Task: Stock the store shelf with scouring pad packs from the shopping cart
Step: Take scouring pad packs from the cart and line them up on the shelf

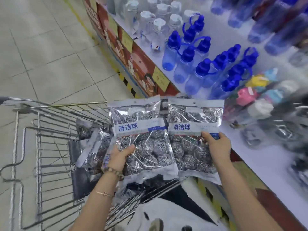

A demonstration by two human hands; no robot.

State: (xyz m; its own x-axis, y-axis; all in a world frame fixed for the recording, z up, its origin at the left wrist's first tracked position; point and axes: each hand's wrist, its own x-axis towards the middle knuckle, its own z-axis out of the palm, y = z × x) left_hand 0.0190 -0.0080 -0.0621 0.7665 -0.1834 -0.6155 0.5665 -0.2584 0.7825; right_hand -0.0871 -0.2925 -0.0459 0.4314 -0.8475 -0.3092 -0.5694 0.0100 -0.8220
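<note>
Two clear packs of steel scouring pads with white-and-blue labels are held up side by side above the cart. My left hand (120, 156) grips the lower left part of the left pack (141, 130). My right hand (217, 145) grips the lower right part of the right pack (191, 130), which hangs at the edge of the white shelf (273, 157). More scouring pad packs (93, 147) lie in the wire shopping cart (55, 144) below my left hand.
On the shelf stand blue-capped bottles (200, 65) and clear bottles (155, 25) farther back. Blurred packs of colourful sponges (253, 97) and more steel pads (276, 130) lie at the shelf's right. Grey floor tiles (50, 55) spread to the left.
</note>
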